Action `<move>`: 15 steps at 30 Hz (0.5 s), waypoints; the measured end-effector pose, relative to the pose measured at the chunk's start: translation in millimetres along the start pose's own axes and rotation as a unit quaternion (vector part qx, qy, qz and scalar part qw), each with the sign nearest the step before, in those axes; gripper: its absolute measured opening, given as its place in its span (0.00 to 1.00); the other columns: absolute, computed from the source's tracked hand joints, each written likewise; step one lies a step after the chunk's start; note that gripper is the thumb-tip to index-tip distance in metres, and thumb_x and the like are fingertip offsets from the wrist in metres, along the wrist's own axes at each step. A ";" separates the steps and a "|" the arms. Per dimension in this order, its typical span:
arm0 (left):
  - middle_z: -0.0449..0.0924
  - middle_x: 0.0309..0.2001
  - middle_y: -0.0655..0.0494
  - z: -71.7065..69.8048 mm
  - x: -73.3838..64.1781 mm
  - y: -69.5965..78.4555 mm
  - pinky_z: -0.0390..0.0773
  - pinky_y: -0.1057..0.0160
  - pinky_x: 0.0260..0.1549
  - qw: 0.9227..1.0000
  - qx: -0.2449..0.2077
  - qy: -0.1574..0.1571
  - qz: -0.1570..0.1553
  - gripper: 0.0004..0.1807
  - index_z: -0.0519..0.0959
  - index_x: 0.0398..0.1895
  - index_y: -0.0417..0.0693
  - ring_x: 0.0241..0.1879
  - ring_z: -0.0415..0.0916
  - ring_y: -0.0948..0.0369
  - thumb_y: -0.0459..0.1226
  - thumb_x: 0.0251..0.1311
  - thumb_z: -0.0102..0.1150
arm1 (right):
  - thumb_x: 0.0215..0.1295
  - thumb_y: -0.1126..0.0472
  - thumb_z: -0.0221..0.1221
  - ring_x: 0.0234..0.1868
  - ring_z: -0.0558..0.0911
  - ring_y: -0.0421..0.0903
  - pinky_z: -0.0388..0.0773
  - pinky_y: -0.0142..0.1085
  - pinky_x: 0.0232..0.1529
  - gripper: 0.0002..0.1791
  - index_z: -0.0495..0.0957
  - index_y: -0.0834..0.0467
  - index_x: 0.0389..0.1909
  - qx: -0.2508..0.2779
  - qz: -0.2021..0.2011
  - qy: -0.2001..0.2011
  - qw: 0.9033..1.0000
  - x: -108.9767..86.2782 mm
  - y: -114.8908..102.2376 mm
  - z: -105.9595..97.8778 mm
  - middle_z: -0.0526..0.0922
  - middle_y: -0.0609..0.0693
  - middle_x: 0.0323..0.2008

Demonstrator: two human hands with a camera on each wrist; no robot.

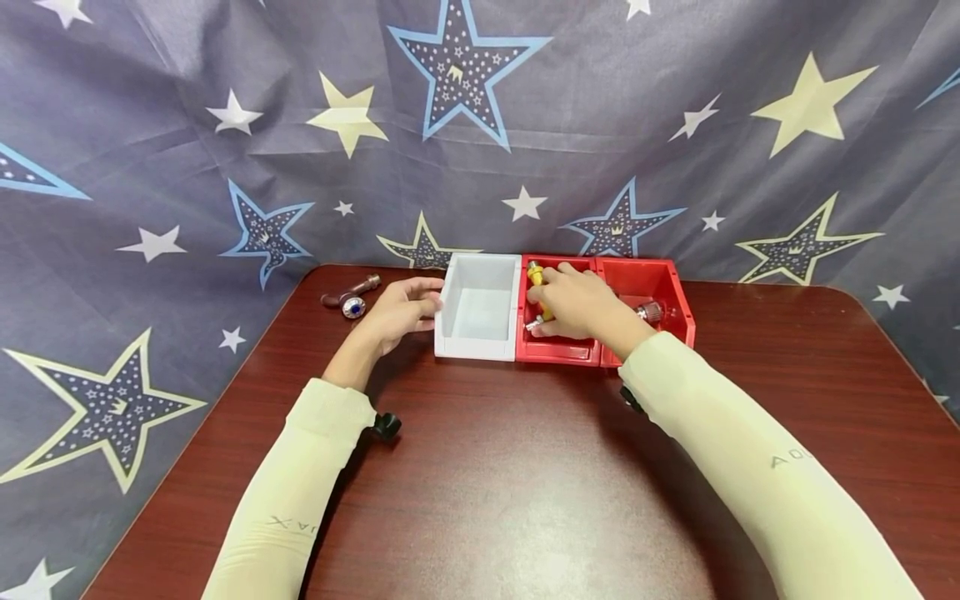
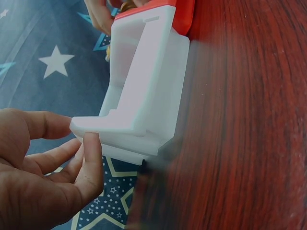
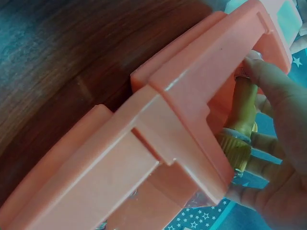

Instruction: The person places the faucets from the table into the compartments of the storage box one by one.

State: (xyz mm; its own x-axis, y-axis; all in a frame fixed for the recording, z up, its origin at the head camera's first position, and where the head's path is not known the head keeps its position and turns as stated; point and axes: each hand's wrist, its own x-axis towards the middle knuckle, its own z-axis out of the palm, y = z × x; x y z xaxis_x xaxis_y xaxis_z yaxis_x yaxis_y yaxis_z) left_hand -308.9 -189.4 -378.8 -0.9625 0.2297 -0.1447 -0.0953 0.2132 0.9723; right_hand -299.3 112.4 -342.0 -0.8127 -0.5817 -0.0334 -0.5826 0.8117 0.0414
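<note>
My left hand (image 1: 397, 315) pinches the left side of an empty white bin (image 1: 480, 348), thumb and fingers at its rim in the left wrist view. To the right, my right hand (image 1: 581, 304) reaches down into the middle red bin (image 1: 558, 353), which stands against the white one. It grips a yellow fitting (image 3: 242, 105) with a ribbed collar and a silvery end, thumb on one end and fingers along the far side. Part of the yellow fitting is hidden under the hand in the head view.
The right-hand red bin (image 1: 678, 304) holds a brown fitting (image 1: 651, 312) with a knurled end. Left of my left hand, a brown fitting with a metal end (image 1: 367, 285) and a round chrome piece with a blue centre (image 1: 353, 308) lie on the table (image 1: 480, 467). A star-patterned cloth (image 1: 570, 108) hangs behind.
</note>
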 end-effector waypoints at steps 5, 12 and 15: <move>0.72 0.59 0.36 -0.2 -1.0 0.8 0.84 0.57 0.46 1.000 -0.003 -0.003 -0.001 0.25 0.69 0.70 0.38 0.51 0.75 0.52 0.28 0.71 0.51 | 0.59 0.40 0.71 0.58 0.72 0.58 0.79 0.59 0.53 0.32 0.81 0.49 0.62 0.008 0.005 -0.022 1.000 3.0 -0.1 1.0 0.75 0.61 0.63; 0.71 0.61 0.34 0.0 -0.2 1.0 0.84 0.57 0.47 1.000 -0.003 -0.003 -0.005 0.25 0.70 0.70 0.39 0.52 0.75 0.51 0.28 0.71 0.50 | 0.60 0.40 0.70 0.60 0.72 0.60 0.81 0.56 0.53 0.33 0.81 0.52 0.63 0.009 -0.001 -0.052 0.999 8.6 2.3 4.8 0.73 0.63 0.67; 0.70 0.61 0.33 0.1 -0.2 0.7 0.82 0.54 0.51 1.000 -0.003 -0.002 -0.005 0.25 0.69 0.70 0.39 0.51 0.75 0.52 0.28 0.71 0.50 | 0.61 0.41 0.70 0.59 0.73 0.60 0.81 0.55 0.51 0.30 0.82 0.53 0.60 0.008 -0.004 -0.059 0.998 11.6 3.0 7.6 0.74 0.63 0.66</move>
State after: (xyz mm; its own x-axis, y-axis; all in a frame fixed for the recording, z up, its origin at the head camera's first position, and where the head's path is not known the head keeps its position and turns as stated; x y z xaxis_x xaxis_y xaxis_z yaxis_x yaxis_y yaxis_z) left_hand -308.8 -189.2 -378.2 -0.9604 0.2307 -0.1560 -0.1075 0.2098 0.9718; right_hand -310.4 108.5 -349.9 -0.8011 -0.5794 -0.1503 -0.5889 0.8078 0.0245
